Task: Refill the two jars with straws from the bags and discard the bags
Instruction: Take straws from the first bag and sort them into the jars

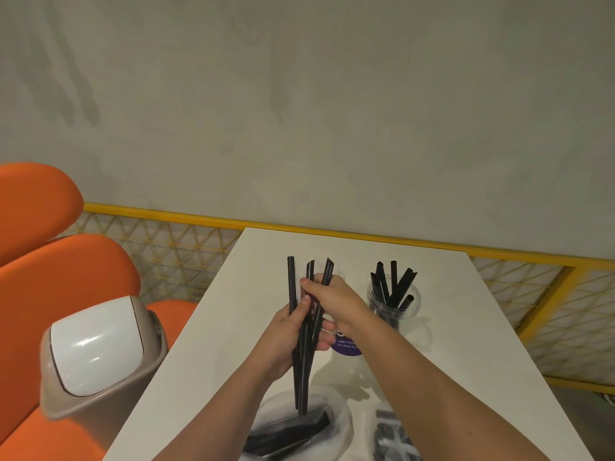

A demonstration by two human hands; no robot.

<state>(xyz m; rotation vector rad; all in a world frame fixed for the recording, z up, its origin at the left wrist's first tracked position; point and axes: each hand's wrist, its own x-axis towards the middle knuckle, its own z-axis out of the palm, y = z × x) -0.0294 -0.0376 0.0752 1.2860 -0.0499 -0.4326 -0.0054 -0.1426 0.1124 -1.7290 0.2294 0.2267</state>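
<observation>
Our left hand [283, 341] gripped a bundle of black straws [291, 277] above the table [449, 327]; our right hand [336, 294] clasped their upper parts, beside the part-filled jar [394, 302].

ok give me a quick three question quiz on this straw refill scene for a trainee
1. True or false: the jar on the right already holds straws.
2. What do the left hand and right hand grip together? A) a bag B) a bundle of straws C) a lid
3. Fill in: the bin sits to the ___ of the table.
Key: 1 true; 2 B; 3 left.
</observation>
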